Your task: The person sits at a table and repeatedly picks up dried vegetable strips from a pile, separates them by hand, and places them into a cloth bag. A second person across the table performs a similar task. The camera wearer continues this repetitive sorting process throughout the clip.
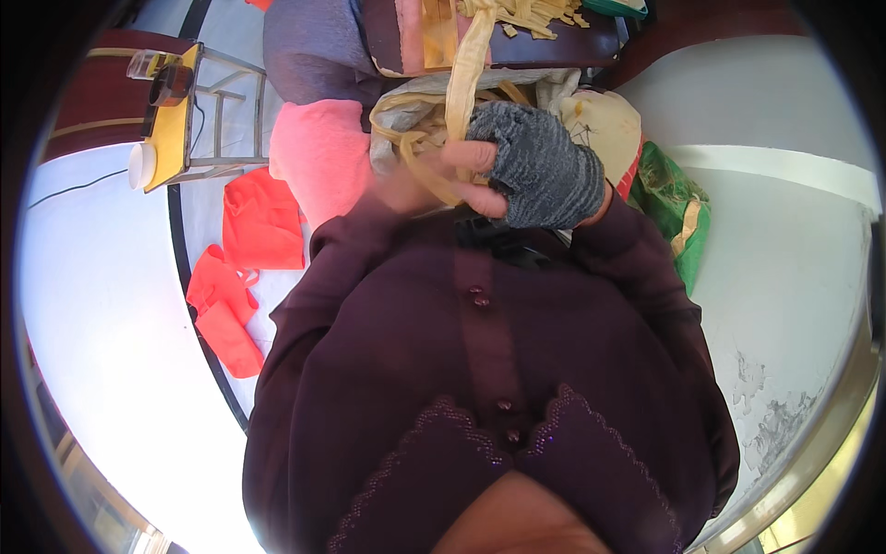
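My right hand [536,166], in a grey knitted fingerless glove, grips a pale yellow flat strip [465,76] near its fingers. The strip runs up past the hand towards the table, and a loop of similar material hangs between my hands. My left hand [413,181] is bare and motion-blurred, close to the loop at the left; whether its fingers hold the strip cannot be told. Beneath and beyond my hands, an open whitish sack [561,86] holds more such strips. A black object [491,239], partly hidden, lies against my dark shirt below the right hand.
Ahead stands a dark table [567,54] with a heap of strips [536,15] and a green container [619,7]. Pink cloth [322,152] and red fabric bags [263,221] are at left, near a yellow-topped stool [168,138]. A green sack [682,208] lies at right by the wall.
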The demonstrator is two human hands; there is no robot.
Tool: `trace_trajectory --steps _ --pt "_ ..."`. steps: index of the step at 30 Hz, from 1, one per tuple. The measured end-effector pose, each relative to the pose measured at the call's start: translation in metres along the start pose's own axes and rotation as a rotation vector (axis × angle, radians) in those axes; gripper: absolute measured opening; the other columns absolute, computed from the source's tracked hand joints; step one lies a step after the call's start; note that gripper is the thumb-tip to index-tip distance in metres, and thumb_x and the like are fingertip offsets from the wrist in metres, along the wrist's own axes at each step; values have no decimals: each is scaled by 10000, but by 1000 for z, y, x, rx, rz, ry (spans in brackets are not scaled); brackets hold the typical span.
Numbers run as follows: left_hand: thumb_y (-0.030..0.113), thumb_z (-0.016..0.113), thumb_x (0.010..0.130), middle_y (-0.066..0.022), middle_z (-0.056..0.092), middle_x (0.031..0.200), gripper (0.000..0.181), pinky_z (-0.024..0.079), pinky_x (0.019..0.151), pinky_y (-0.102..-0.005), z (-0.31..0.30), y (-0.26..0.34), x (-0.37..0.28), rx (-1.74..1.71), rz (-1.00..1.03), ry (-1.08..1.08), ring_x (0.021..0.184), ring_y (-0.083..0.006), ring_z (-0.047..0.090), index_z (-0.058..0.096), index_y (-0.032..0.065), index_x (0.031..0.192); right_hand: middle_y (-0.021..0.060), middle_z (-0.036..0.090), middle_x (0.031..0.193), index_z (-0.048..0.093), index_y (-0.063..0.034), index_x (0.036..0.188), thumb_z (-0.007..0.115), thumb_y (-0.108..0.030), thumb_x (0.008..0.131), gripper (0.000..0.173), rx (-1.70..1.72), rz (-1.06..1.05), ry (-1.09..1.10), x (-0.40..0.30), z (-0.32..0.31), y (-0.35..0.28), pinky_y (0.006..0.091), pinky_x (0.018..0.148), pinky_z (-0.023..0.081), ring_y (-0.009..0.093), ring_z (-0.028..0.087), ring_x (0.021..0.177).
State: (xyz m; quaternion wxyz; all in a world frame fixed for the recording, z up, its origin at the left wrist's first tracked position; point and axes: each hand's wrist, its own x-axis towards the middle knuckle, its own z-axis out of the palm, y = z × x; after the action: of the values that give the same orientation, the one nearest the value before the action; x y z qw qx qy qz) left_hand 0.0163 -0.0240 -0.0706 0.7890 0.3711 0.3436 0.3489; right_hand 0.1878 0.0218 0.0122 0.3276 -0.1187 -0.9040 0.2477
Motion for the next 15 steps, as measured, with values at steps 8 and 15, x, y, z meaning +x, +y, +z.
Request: trace_trajectory --steps 8,15 --pt "227 468 945 -126 554 1225 496 403 961 -302 -24 55 -51 525 96 29 1142 -206 523 349 -24 1356 93 595 786 638 -134 892 541 -231 822 154 -259 -23 -226 0 22 10 415 588 468 287 601 718" --pt "295 448 971 -40 563 864 314 469 767 -294 -11 53 -21 -62 185 401 799 -141 570 485 27 1130 90 620 837 642 -123 891 537 -224 831 157 -146 109 -557 -15 67 25 421 641 486 284 621 779"
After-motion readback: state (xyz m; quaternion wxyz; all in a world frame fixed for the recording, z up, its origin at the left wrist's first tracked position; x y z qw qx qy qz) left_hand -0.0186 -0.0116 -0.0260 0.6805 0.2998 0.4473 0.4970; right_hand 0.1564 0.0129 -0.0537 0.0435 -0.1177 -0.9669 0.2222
